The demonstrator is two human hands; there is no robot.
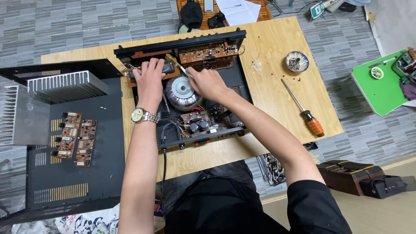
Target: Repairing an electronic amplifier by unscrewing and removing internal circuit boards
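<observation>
An opened black amplifier chassis (237, 89) lies on a wooden table (277, 99). Inside it sit a round silver transformer (180, 91), brown circuit boards (210, 53) and black capacitors (198, 126). My left hand (149, 80), with a metal wristwatch (143, 115), presses on a board at the chassis's far left. My right hand (209, 82) rests just right of the transformer and pinches a thin metal tool (184, 70) that points toward the boards.
An orange-handled screwdriver (303, 110) and a small patterned bowl of screws (297, 61) lie on the table to the right. On the left is a second black chassis (73, 173) with heatsinks (65, 84) and two boards. A green board (379, 86) stands on the floor at right.
</observation>
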